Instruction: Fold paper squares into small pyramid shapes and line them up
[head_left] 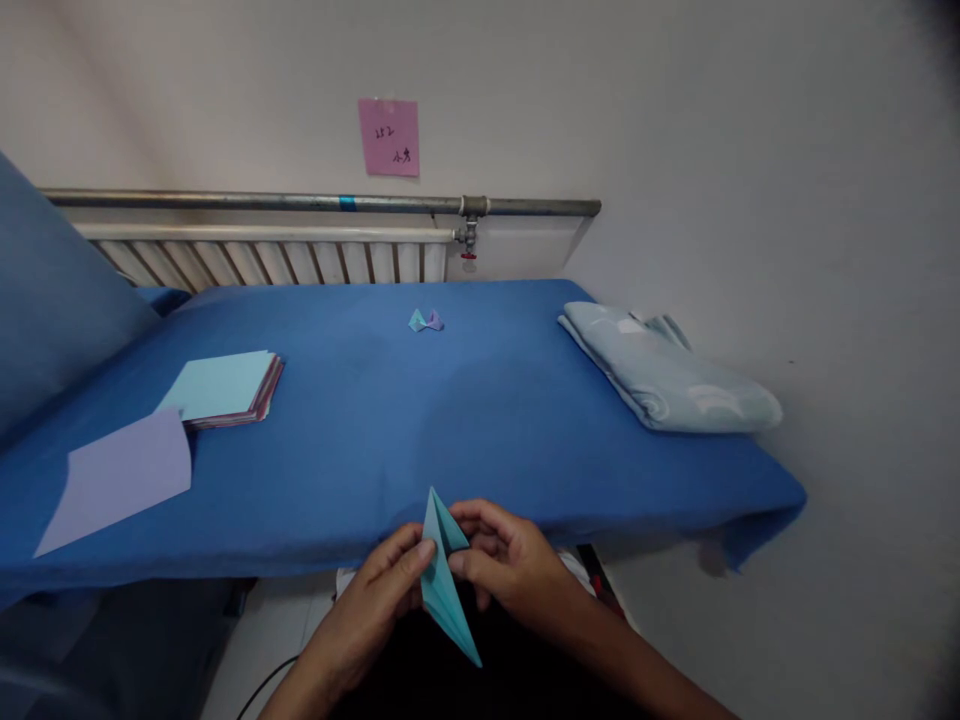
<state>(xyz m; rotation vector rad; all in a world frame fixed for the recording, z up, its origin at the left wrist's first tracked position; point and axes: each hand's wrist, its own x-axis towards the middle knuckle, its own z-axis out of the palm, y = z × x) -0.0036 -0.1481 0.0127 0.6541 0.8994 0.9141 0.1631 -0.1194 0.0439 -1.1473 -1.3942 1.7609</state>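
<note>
A turquoise sheet of paper [446,590], folded into a long pointed shape with creases along it, is between my two hands at the near edge of the blue-covered table. My left hand [390,575] pinches its left side, with the thumb on top. On the other side my right hand [506,555] has its thumb and fingers closed on a raised flap of the same paper. Some of the fingertips are hidden behind the paper.
On the blue cloth [352,420] lie a stack of coloured paper [217,385], a loose lilac sheet [124,480] and a small folded paper bow [426,320]. A folded pale blanket [667,375] rests at right. Behind are a radiator [300,260] and a pipe [247,201].
</note>
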